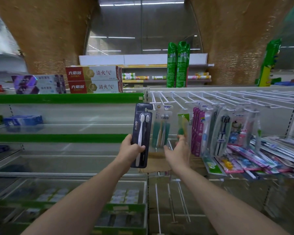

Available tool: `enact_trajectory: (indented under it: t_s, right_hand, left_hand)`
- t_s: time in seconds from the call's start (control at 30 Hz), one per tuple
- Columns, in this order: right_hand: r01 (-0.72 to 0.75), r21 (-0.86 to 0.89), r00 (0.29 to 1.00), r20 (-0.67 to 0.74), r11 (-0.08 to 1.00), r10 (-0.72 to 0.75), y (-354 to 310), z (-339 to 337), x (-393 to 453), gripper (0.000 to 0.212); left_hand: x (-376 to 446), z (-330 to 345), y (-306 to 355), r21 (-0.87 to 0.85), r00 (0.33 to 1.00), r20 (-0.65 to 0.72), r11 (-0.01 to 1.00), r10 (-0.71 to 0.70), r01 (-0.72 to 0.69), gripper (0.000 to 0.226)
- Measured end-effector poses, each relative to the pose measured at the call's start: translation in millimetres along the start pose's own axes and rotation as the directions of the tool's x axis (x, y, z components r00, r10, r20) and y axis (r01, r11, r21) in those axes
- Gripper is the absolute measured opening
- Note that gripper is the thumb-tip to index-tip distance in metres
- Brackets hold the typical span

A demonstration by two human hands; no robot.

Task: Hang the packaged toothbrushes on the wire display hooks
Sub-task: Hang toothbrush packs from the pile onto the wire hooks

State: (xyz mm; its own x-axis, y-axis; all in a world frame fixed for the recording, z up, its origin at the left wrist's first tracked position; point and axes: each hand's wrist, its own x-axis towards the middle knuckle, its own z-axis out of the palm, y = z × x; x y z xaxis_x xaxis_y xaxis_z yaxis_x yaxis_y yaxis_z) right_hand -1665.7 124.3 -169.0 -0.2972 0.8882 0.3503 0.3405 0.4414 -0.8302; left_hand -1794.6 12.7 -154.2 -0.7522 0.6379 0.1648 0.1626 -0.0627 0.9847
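Note:
My left hand (132,148) grips the lower half of a dark navy toothbrush pack (141,131), held upright with its hanging slot level with the leftmost white wire hook (153,102). My right hand (178,150) reaches toward a clear pack with a green card (183,123) hanging on a hook, its fingers touching the pack's bottom edge. More packs hang to the right: a teal and beige set (161,126), pink packs (197,131) and a dark brush pack (222,131).
White wire hooks (227,99) run along the top right. A heap of loose toothbrush packs (268,155) lies on the shelf at right. Toothpaste boxes (93,79) and green bottles (177,65) stand on upper shelves. Bare lower hooks (170,200) jut out below.

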Motion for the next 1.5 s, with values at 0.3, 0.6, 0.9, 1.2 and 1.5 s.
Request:
enact_trajectory:
  t_s: [0.3,0.6,0.9,1.2,1.5]
  right_hand:
    - [-0.023,-0.017,1.000,-0.011,1.000,0.023,3,0,-13,0.063]
    - [-0.033,0.005,0.999,-0.003,0.999,0.033,7,-5,-25,0.055]
    - [-0.032,-0.019,0.999,-0.025,0.999,0.031,14,-10,-22,0.053]
    - [-0.044,-0.003,0.999,0.009,0.999,0.044,19,-6,-11,0.053]
    - [-0.037,0.010,0.998,0.041,0.999,0.037,24,-3,0,0.045]
  left_hand:
    - [-9,-3,-5,0.031,0.997,0.073,0.999,0.020,-0.023,0.043]
    - [-16,6,-1,0.045,0.994,0.096,0.998,0.046,-0.050,0.042]
    - [-7,16,4,0.064,0.996,0.092,0.998,0.017,-0.022,0.039]
    - [3,33,0,0.070,0.999,0.051,0.997,0.003,-0.007,0.037]
    - [18,37,-4,0.105,1.000,0.018,0.994,-0.016,0.014,0.035]
